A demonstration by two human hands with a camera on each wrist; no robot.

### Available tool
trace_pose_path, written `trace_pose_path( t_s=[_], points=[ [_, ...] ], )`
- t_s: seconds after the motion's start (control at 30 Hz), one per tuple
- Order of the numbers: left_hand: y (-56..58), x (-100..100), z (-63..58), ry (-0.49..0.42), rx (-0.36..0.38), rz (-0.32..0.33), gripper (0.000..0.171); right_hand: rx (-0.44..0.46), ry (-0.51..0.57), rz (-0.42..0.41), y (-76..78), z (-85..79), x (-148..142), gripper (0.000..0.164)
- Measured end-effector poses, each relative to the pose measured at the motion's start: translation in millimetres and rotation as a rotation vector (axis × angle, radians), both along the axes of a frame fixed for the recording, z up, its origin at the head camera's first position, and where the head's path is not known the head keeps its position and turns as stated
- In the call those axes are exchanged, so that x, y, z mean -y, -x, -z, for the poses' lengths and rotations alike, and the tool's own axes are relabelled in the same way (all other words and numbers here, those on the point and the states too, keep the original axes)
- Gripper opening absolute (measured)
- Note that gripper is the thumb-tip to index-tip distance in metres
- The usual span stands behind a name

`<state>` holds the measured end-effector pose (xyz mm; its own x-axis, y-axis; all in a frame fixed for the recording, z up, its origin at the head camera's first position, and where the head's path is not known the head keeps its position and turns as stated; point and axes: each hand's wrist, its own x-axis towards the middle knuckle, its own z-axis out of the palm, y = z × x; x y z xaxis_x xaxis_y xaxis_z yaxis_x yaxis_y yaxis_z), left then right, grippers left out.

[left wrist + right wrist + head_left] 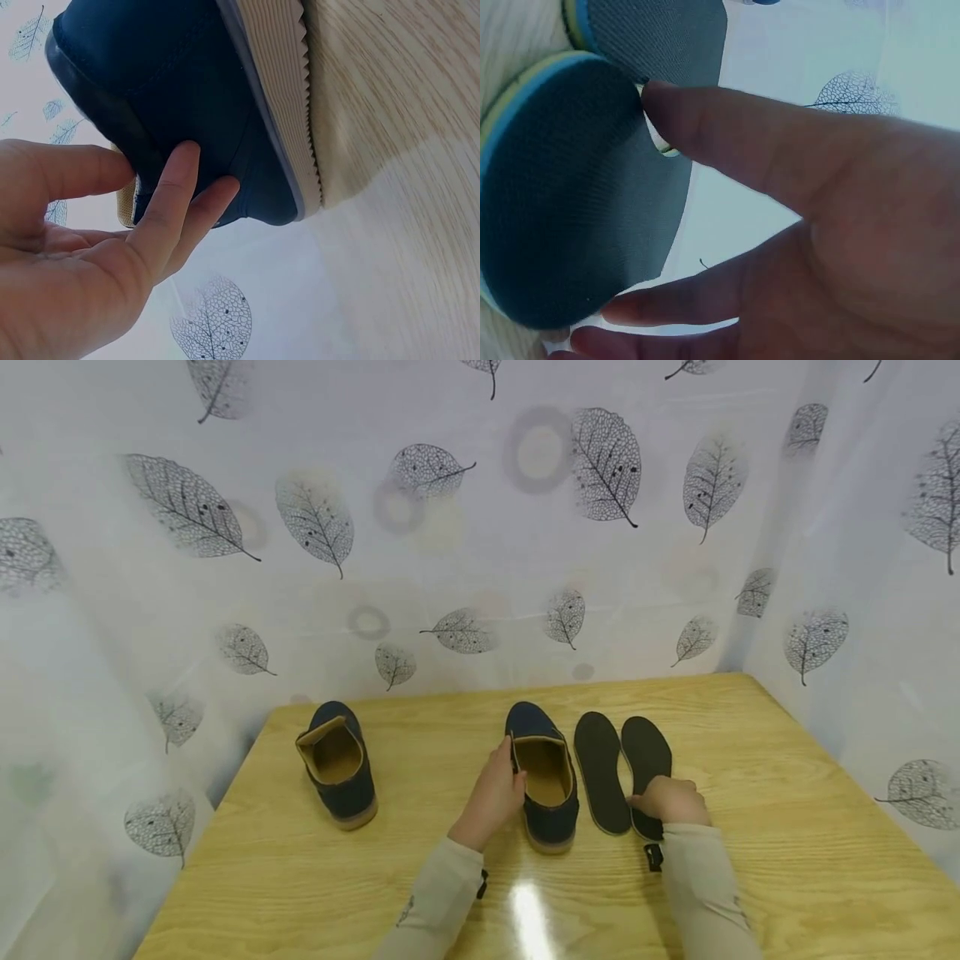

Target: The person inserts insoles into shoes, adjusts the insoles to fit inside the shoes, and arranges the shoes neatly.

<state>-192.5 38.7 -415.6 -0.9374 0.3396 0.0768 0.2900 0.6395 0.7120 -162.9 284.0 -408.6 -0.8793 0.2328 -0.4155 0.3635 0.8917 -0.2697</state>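
My left hand pinches the left rim of a navy slip-on shoe, which stands upright with its toe pointing away. In the left wrist view, the thumb is at the shoe's opening and two fingers lie along the dark blue side. My right hand grips the heel part of the right-hand dark insole across its width. The right wrist view has the thumb at one edge of this insole and fingers at the other. A second insole lies close beside it, between it and the shoe.
A matching navy shoe stands at the left of the wooden table, its tan lining showing. A pale curtain with leaf prints hangs behind the table and along both sides.
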Motion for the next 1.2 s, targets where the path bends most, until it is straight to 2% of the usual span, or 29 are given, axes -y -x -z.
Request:
trace_pose_path(
  t_s=[0.27, 0.4, 0.6, 0.73, 0.9, 1.1, 1.2],
  points=[
    [-1.1, 0.5, -1.5, 0.001, 0.003, 0.006, 0.058, -0.023, -0.024, -0.001, 0.3, 3.7, 1.6, 0.046],
    [-1.6, 0.5, -0.9, 0.011, 0.013, 0.006, 0.059, -0.048, -0.045, -0.007, 0.5, 7.6, 2.3, 0.047],
    [-0.6, -0.6, -0.6, 0.020, 0.003, 0.003, 0.058, -0.098, 0.005, 0.021, 0.5, 8.5, 0.8, 0.042],
    [-0.8, -1.0, -1.5, 0.010, 0.004, 0.009, 0.058, -0.112, 0.040, 0.051, 0.9, 6.2, -1.1, 0.045],
    [-2.0, -0.4, -2.8, 0.001, 0.008, 0.012, 0.058, -0.161, 0.082, 0.034, -0.5, 3.0, -8.2, 0.049],
    [-2.7, 0.1, -2.6, -0.005, 0.008, 0.011, 0.058, -0.185, 0.140, 0.024, -1.7, -1.4, -19.5, 0.065],
    [-1.9, -0.1, -2.4, -0.005, 0.005, 0.007, 0.058, -0.207, 0.201, 0.040, -2.8, -4.8, -23.2, 0.063]
  ],
)
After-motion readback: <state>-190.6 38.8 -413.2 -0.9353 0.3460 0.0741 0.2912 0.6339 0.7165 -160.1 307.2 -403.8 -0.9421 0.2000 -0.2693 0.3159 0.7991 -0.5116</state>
